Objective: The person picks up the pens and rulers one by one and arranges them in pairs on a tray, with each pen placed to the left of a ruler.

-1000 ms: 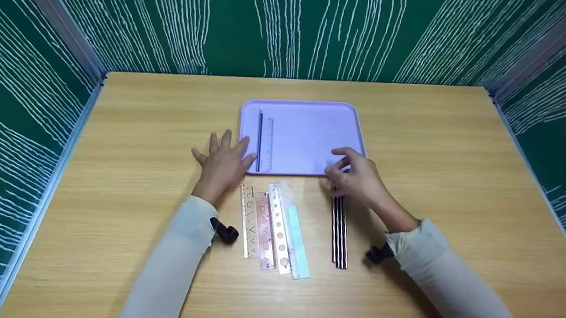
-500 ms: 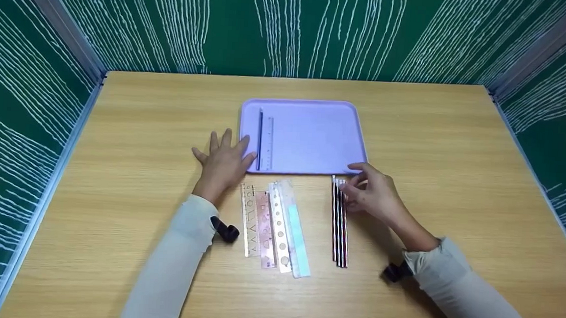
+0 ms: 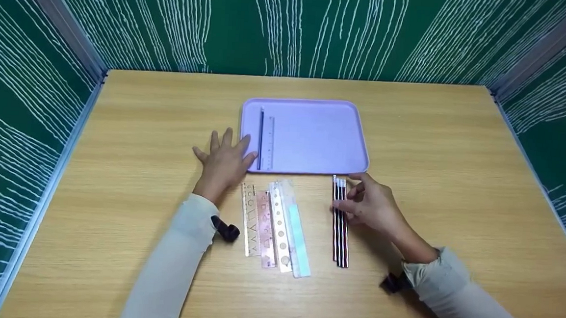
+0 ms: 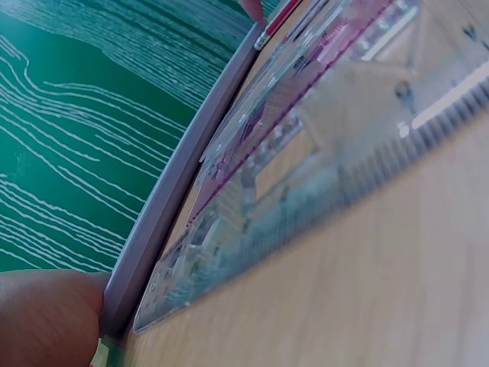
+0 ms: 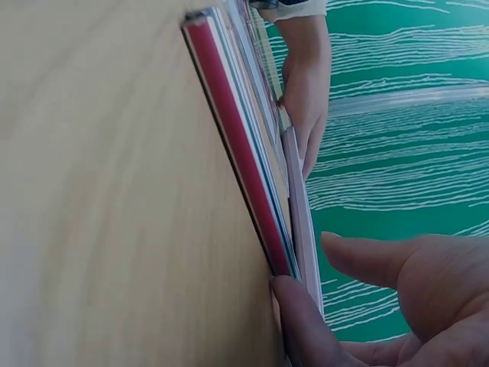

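My left hand (image 3: 224, 167) lies with fingers spread over the left front corner of the purple tray (image 3: 323, 137); its thumb touches the rim in the left wrist view. Inside the tray are a dark pencil (image 3: 260, 140) and a clear ruler (image 3: 270, 143), side by side. Several striped pencils (image 3: 338, 236) lie bunched on the table before the tray. My right hand (image 3: 376, 206) is at their upper part, thumb reaching across above them. The right wrist view shows a finger against the red-striped outer pencil (image 5: 237, 138), with the thumb held apart from it.
Between the hands lie stencil rulers: a clear one (image 3: 249, 221), a pink one (image 3: 266, 231), a white one with round holes (image 3: 281, 232) and one with a blue strip (image 3: 298, 241). Green walls with white lines (image 3: 251, 29) border the wooden table (image 3: 427, 133).
My right hand has left the tray's front edge, moving right and back toward me, and its thumb now reaches over the pencils. The left hand stays put.
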Tool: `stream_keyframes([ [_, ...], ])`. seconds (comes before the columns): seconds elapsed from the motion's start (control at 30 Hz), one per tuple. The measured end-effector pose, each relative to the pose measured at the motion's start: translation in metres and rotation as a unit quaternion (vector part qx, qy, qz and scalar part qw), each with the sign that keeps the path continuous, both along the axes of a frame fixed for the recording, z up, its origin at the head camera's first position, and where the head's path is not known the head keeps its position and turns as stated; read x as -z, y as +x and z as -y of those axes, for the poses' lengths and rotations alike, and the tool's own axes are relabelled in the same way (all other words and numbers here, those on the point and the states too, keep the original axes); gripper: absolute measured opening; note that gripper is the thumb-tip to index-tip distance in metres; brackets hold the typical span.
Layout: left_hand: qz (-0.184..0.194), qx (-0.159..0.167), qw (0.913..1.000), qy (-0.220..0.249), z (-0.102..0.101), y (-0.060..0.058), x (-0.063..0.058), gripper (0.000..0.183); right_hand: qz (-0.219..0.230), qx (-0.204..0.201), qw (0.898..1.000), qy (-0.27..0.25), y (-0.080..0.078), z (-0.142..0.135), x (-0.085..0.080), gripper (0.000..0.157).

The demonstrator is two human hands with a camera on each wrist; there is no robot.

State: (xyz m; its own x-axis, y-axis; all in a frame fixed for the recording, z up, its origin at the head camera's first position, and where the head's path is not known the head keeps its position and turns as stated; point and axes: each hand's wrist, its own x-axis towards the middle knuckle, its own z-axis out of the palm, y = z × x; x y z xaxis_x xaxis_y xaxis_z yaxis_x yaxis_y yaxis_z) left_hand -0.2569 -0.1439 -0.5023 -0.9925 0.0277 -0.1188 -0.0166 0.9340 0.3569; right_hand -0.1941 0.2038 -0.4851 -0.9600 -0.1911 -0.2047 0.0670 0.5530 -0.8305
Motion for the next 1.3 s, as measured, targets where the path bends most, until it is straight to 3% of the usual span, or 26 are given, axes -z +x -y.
stream_keyframes([
  [0.23,-0.003,0.001,1.0,0.0,0.001,0.0,0.002,0.062,-0.022,-0.015,0.999,0.035,0.004,0.002,0.003,0.082],
  [0.43,-0.003,0.002,0.9999,0.013,0.001,0.0,0.001,0.062,-0.019,-0.023,0.999,0.031,0.005,0.0,0.004,0.082],
  [0.97,0.005,0.001,0.9999,0.01,0.0,0.0,0.001,0.063,0.064,-0.004,0.996,-0.055,0.007,-0.006,0.002,0.078],
  [1.3,0.001,0.003,1.0,0.002,0.001,-0.001,0.001,0.063,0.101,-0.014,0.991,-0.082,0.005,-0.014,-0.004,0.072],
])
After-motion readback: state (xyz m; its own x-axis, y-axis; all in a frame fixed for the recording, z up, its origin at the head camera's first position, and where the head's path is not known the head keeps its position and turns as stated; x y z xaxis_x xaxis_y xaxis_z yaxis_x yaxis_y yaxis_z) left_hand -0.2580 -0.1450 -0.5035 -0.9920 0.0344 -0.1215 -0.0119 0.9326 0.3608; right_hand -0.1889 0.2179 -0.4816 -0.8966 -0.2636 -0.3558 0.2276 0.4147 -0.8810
